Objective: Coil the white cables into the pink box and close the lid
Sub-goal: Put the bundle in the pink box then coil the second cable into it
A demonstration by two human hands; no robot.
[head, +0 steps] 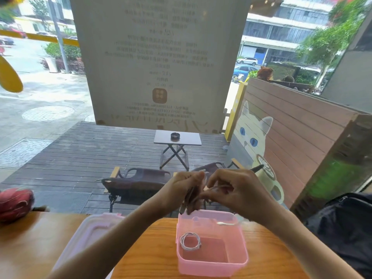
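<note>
Left hand [184, 190]: raised above the box's far edge, fingers closed on a bundle of white cable [203, 185], a dark plug end hanging below. Right hand [234, 190]: close beside it, fingers pinched on the same cable; details blurred. Pink box [237, 264]: open, on the wooden bench [153, 248], directly beneath the hands. Coiled white cable [190, 241]: flat on the box floor, near-left corner. Pink lid [88, 232]: off, lying on the bench left of the box. Dark bag [346, 224]: right edge.
</note>
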